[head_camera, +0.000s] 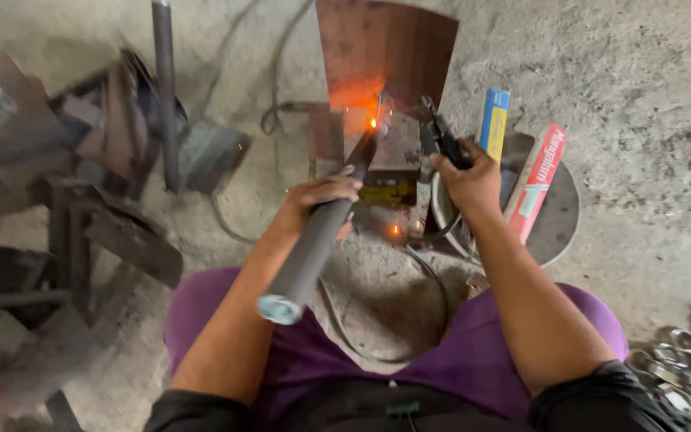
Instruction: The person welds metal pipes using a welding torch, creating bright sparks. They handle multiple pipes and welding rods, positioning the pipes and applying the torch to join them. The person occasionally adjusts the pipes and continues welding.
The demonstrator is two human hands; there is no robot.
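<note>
My left hand [323,197] grips a dark metal pipe [311,248] around its middle; the pipe's open near end points toward me and its far end glows orange where it meets a small metal block [385,152]. My right hand [469,178] is closed on a black welding electrode holder [439,134], whose tip reaches toward the glowing spot at the pipe's far end. A rusty brown metal plate [385,48] stands behind the glow. Sparks lie on the ground below. My knees in purple trousers frame the lower part of the view.
A blue-and-yellow box [493,122] and a red box [536,179] rest on a round metal disc [557,216] at the right. Dark scrap metal and a stand [105,216] fill the left. A black cable [425,280] loops on the concrete floor. Shiny metal pieces [685,368] lie bottom right.
</note>
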